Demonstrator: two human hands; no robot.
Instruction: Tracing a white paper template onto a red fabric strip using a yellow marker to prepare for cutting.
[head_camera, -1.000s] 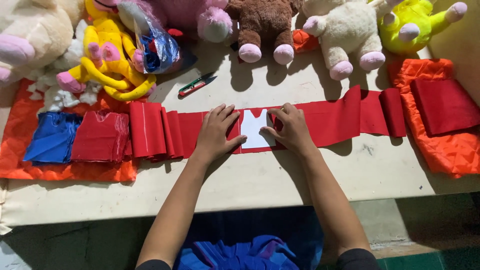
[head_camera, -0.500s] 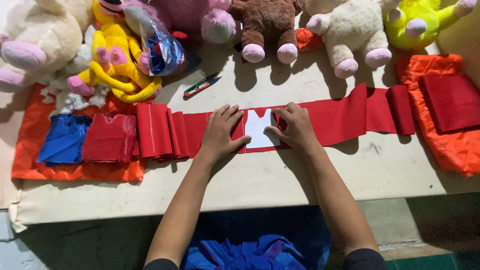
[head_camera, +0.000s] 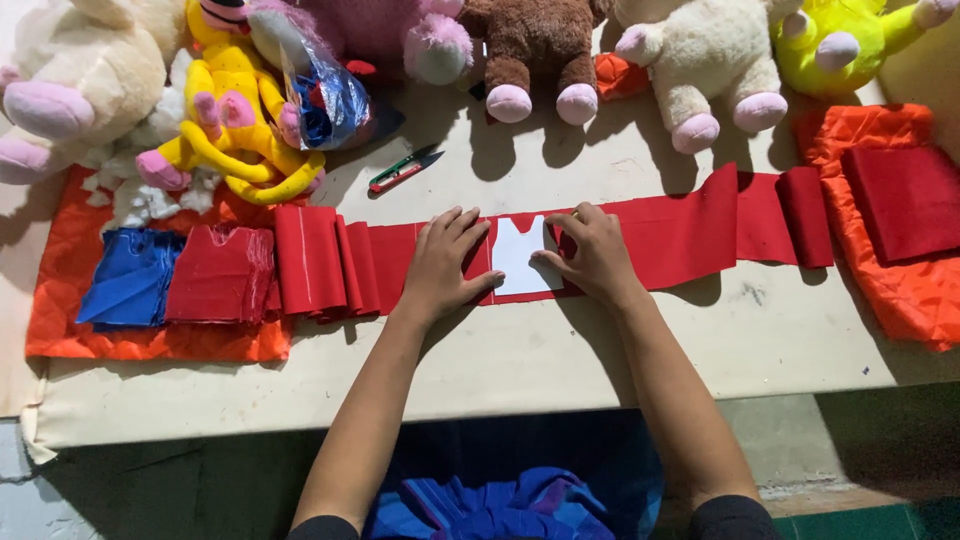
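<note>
Here, head view: left hand (head_camera: 442, 268) lying flat and open, fingers spread, pressing the red fabric strip (head_camera: 680, 235) onto the bench (head_camera: 560, 350); right hand (head_camera: 592, 256) half-curled, fingertips pinning the white paper template (head_camera: 517, 257) lying on the strip between both hands.

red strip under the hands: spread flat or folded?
Spread flat in the middle: the red fabric strip lies smooth under both hands and the white paper template. Its two ends are folded in pleats.

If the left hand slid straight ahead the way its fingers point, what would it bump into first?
Probably the green thread snips, lying beyond the red fabric strip that the left hand presses; farther on sit the plush toys.
</note>
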